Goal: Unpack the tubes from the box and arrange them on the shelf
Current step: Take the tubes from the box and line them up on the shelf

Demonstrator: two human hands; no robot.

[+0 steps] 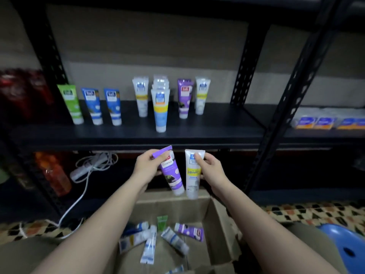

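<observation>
Head view: two hands hold one tube each above the open box, just below the shelf edge.

The left hand grips a purple tube, tilted, cap down; the right hand grips a white tube, near upright, cap down. More tubes lie loose in the cardboard box. On the dark shelf, green, blue, white and purple tubes stand on their caps in a row.

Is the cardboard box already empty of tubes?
No: several tubes lie in the cardboard box, below the two held in the left hand and right hand.
</observation>
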